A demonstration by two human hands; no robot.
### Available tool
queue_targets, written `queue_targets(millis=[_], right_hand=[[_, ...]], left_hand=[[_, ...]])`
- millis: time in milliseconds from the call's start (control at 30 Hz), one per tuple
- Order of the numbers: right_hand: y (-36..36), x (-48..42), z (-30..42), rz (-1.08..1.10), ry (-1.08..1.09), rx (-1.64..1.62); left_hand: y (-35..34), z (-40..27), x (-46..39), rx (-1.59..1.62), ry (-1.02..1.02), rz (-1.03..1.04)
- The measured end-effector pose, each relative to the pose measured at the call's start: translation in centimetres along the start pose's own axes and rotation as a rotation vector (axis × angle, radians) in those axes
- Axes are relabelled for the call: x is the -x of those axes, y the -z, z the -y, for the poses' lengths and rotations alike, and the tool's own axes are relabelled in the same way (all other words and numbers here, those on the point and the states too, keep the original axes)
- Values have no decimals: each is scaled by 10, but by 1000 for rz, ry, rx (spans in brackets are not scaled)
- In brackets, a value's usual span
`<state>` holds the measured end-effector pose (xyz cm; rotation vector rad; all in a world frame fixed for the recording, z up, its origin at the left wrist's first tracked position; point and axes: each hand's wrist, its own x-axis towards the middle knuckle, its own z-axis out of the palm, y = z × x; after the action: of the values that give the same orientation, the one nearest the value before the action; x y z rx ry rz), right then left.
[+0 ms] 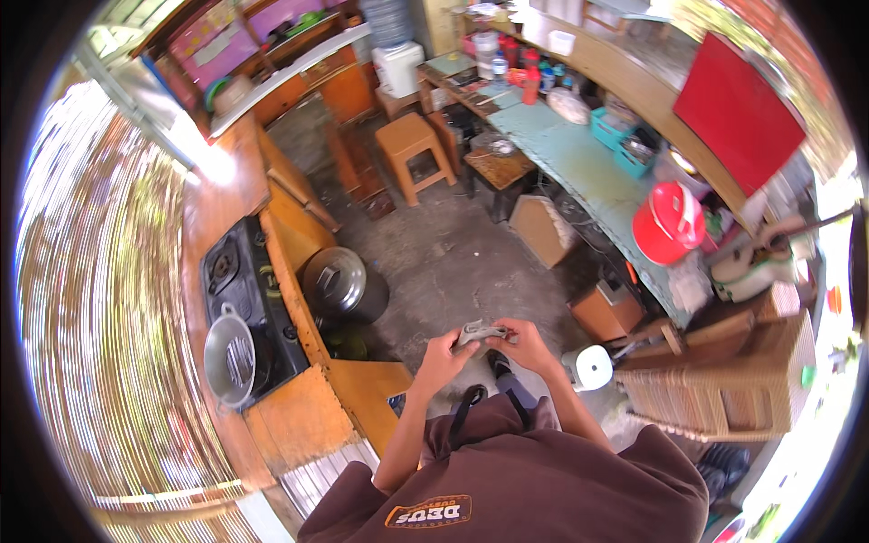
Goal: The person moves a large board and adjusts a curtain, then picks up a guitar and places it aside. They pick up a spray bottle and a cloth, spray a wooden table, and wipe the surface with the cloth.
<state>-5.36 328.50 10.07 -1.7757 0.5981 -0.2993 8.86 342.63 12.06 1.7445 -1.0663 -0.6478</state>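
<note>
In front of my waist, a small grey cloth (481, 332), bunched or folded, is stretched between both hands. My left hand (441, 354) pinches one end of it between thumb and fingers. The other end is gripped by my right hand (527, 347), its thumb underneath. To the left, a black gas stove (248, 288) sits on a wooden counter (299, 400). A grey metal pan (217, 360) with two handles rests on the near burner, and what lies inside it is hard to make out.
A large lidded metal pot (339, 282) stands on the concrete floor (441, 271) below the stove. Ahead are an orange plastic stool (412, 146) and a water dispenser (399, 68). Along the right runs a blue-green table (577, 163) with a red lidded bucket (669, 224). A white bin (590, 368) stands near my right forearm.
</note>
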Motion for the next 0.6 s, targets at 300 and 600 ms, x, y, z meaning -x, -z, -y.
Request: queue_targets(millis=[300, 600], right_hand=[[-13, 119, 0, -420, -59, 187], [3, 236, -34, -794, -313, 48]], left_hand=[[-61, 11, 35, 153, 0, 314], [-113, 16, 56, 178, -87, 434]])
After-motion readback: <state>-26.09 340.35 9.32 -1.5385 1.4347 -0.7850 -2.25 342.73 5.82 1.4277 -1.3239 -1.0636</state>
